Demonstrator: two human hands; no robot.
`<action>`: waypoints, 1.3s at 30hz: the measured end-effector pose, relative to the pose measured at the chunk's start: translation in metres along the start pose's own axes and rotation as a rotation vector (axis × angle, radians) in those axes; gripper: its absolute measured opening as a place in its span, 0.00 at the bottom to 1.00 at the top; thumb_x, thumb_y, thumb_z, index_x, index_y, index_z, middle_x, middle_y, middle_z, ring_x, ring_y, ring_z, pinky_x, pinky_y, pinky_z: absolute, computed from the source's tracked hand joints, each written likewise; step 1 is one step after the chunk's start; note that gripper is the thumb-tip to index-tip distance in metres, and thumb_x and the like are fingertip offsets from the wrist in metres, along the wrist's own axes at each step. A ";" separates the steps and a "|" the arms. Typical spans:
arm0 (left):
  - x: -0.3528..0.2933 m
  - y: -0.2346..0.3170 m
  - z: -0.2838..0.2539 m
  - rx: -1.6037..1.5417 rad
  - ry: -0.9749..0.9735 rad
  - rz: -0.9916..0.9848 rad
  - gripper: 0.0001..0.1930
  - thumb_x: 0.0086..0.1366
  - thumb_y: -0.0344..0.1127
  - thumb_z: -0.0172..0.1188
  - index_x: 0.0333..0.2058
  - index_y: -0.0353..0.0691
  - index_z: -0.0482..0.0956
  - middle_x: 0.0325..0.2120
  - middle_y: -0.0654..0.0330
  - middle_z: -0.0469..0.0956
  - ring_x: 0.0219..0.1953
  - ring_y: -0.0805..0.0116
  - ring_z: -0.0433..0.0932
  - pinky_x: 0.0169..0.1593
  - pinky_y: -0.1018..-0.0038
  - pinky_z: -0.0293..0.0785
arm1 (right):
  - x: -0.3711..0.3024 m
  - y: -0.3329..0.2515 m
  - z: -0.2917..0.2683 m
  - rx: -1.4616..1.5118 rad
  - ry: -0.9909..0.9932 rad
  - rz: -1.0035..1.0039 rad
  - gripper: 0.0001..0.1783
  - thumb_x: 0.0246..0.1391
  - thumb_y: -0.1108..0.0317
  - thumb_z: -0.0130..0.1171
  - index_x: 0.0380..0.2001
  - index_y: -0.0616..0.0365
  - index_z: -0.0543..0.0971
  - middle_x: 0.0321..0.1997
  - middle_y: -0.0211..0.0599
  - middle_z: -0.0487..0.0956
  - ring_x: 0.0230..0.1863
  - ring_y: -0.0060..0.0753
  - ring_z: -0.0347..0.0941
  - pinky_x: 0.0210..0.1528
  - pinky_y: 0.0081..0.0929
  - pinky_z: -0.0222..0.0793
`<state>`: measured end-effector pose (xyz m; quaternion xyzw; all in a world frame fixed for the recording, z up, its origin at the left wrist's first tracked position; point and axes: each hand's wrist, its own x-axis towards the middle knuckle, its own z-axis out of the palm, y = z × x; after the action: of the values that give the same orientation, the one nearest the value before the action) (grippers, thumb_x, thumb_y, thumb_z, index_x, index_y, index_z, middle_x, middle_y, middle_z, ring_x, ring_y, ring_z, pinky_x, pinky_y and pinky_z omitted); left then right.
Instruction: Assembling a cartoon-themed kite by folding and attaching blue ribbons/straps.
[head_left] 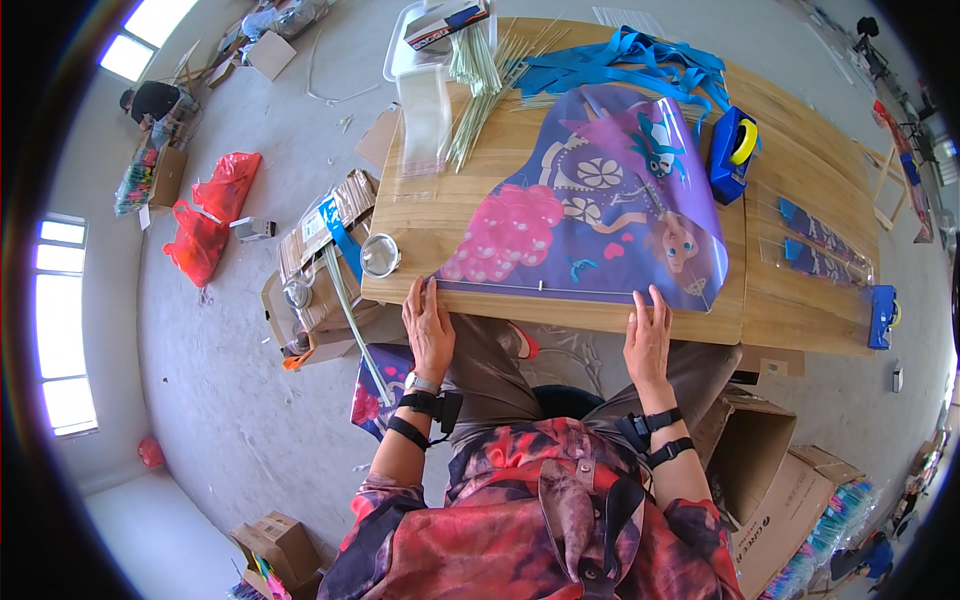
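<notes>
Directly ahead of the left hand [430, 330] and the right hand [648, 340], a purple printed sheet [600, 225] spread flat for the most part over the wooden tabletop [430, 210]. Nearest to both hands along its near edge, with that edge running sideways from the left fingertips to a little past the right ones. Along the same edge, a thin pale stick [541, 289], or something like one, with its long axis crosswise between the hands. About equally close to either hand. Well ahead of the right hand, curled up off the wood along the sheet's right side.

On the left, fingers loosely spread and fairly straight, with tips at the near left corner of the sheet. On the right, fingers likewise extended and slightly parted, with tips on the near edge. Impossible to tell whether pressing or merely resting; no clear pinch in either hand.

Just beyond the left hand, to its left, a round tin [380, 256]. Farther ahead and right of the right hand, a blue tape holder [735, 155].
</notes>
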<state>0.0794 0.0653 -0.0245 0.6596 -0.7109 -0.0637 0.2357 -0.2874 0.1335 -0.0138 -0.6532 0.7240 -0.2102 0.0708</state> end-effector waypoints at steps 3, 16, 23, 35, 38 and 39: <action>0.000 0.001 0.000 0.000 0.005 0.002 0.24 0.68 0.26 0.54 0.63 0.34 0.70 0.63 0.45 0.66 0.64 0.44 0.66 0.67 0.54 0.61 | -0.001 0.001 0.000 0.005 -0.001 -0.001 0.21 0.67 0.73 0.52 0.62 0.61 0.71 0.69 0.51 0.64 0.68 0.57 0.61 0.69 0.50 0.62; -0.001 0.002 -0.002 -0.002 -0.017 -0.011 0.23 0.69 0.27 0.54 0.63 0.33 0.70 0.64 0.44 0.65 0.65 0.44 0.65 0.68 0.55 0.60 | -0.003 0.005 0.002 0.043 0.004 -0.001 0.21 0.68 0.73 0.50 0.62 0.65 0.70 0.69 0.52 0.64 0.69 0.56 0.61 0.71 0.48 0.61; 0.002 0.003 -0.006 -0.030 -0.036 0.000 0.23 0.69 0.25 0.54 0.63 0.32 0.70 0.65 0.42 0.65 0.66 0.43 0.64 0.69 0.55 0.60 | 0.000 0.005 -0.001 0.067 -0.006 0.012 0.21 0.69 0.72 0.48 0.63 0.66 0.69 0.69 0.52 0.64 0.69 0.55 0.61 0.71 0.47 0.61; 0.054 0.113 -0.016 -0.377 -0.070 0.201 0.23 0.68 0.22 0.54 0.62 0.35 0.71 0.59 0.45 0.71 0.62 0.44 0.70 0.65 0.57 0.65 | 0.071 0.064 -0.069 0.182 0.431 0.098 0.20 0.68 0.69 0.54 0.60 0.62 0.72 0.59 0.54 0.74 0.59 0.55 0.71 0.62 0.45 0.68; 0.089 0.183 -0.013 -0.602 -0.167 0.320 0.18 0.68 0.21 0.54 0.56 0.35 0.75 0.54 0.46 0.76 0.57 0.45 0.75 0.61 0.61 0.70 | 0.131 0.093 -0.080 0.345 0.389 0.317 0.18 0.67 0.66 0.57 0.57 0.60 0.75 0.55 0.52 0.77 0.52 0.50 0.76 0.54 0.42 0.73; 0.099 0.212 -0.002 -0.693 -0.207 0.367 0.17 0.68 0.21 0.54 0.55 0.35 0.76 0.52 0.46 0.77 0.56 0.45 0.76 0.60 0.62 0.72 | 0.150 0.112 -0.087 0.329 0.413 0.315 0.18 0.67 0.66 0.57 0.57 0.60 0.75 0.55 0.52 0.77 0.52 0.50 0.76 0.54 0.42 0.73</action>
<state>-0.1144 -0.0044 0.0872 0.3934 -0.7732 -0.3226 0.3785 -0.4432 0.0126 0.0465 -0.4563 0.7716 -0.4393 0.0586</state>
